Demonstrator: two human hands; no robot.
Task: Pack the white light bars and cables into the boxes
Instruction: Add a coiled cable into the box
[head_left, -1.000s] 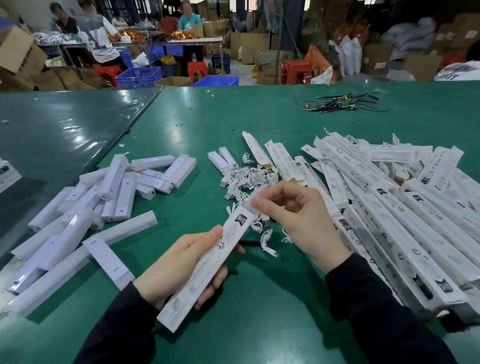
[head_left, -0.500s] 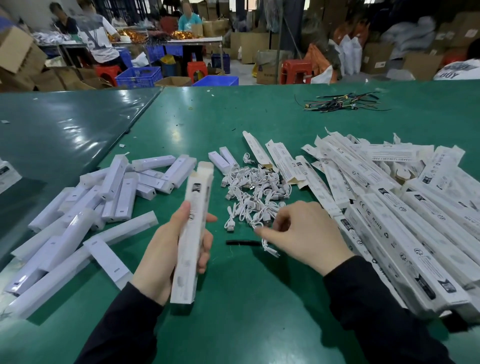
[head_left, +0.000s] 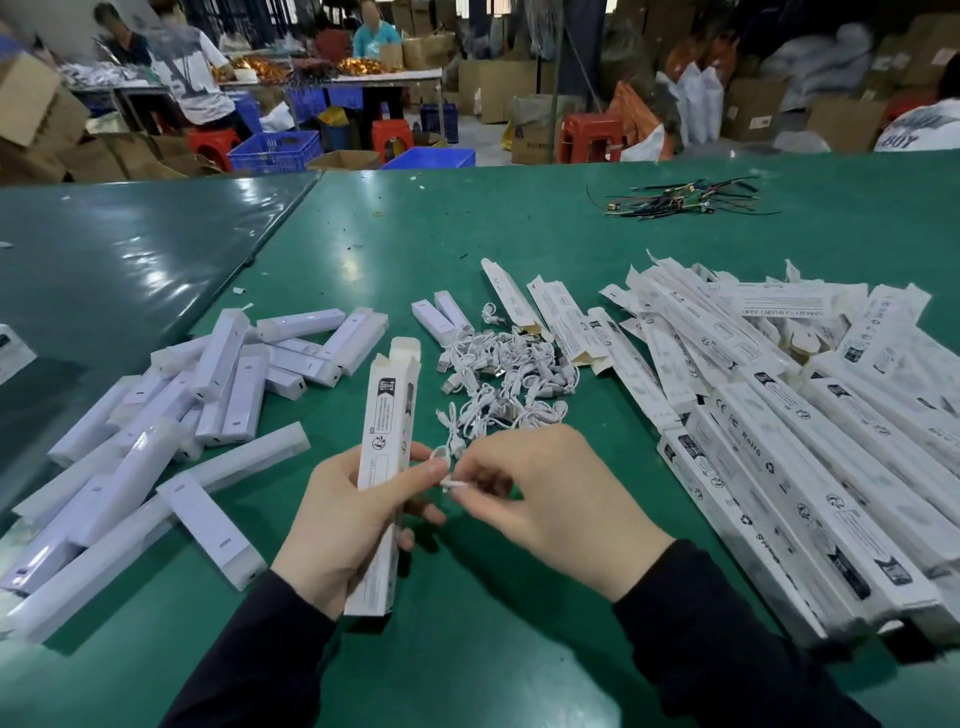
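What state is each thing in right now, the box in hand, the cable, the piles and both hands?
Held box: upright, top flaps open.
Left hand: grips the held box.
Right hand: pinches a white cable.
Cable pile: loose on the table.
Light bars: heaped, unpacked.
Box stack: lying flat.

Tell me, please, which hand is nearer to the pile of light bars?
Left. The left hand, holding a box, is just right of the light bars; the right hand, pinching a cable, lies farther right, beyond the box.
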